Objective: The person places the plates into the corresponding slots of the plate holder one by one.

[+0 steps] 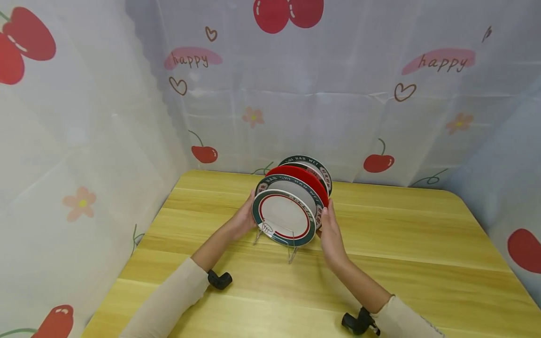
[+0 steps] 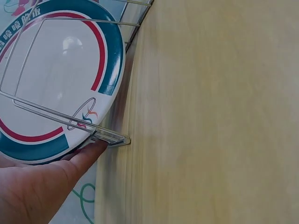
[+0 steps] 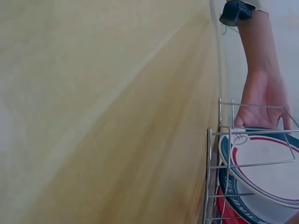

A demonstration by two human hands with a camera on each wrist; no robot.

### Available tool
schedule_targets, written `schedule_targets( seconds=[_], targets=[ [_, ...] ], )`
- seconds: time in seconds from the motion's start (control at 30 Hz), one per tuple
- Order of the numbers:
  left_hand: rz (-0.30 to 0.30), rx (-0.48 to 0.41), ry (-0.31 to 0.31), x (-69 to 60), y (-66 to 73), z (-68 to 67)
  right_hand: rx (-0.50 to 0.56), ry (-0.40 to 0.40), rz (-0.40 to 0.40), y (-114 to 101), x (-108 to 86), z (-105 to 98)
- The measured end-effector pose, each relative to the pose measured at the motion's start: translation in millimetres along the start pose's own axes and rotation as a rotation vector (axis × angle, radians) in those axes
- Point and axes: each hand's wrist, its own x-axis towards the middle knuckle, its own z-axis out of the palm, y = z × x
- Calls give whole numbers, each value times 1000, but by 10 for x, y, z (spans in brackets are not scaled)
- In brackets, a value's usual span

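Several plates stand on edge, one behind another, in a thin metal wire plate rack [image 1: 291, 253] on the table. The front plate [image 1: 284, 217] is white with a teal band and a red ring. Behind it are a lettered plate, a red plate [image 1: 319, 182] and a lettered plate [image 1: 302, 160] at the back. My left hand [image 1: 243, 219] grips the rack's left side; its thumb [image 2: 91, 154] lies at the wire corner, below the plate's edge. My right hand [image 1: 332, 237] holds the right side, fingers along the plate edges. Its fingertips are mostly hidden behind the plates.
The rack stands on a yellow wood-grain table [image 1: 401, 263], towards the far edge. Printed white curtains [image 1: 329, 126] with cherries and hearts hang behind and at the sides. A black wrist camera [image 1: 220, 280] is on the left wrist, another [image 1: 357, 321] on the right.
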Motion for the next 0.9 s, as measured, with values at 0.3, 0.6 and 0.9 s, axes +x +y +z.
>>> schedule_targets(
  seconds=[0.3, 0.6, 0.9],
  targets=[
    [29, -22, 23, -51, -56, 144, -35, 15, 3, 13, 101, -109],
    [58, -39, 130, -112, -141, 397, 3, 23, 14, 15, 207, -242],
    [83, -65, 216, -157, -210, 621, 111, -7, 17, 65, 276, -343]
  ],
)
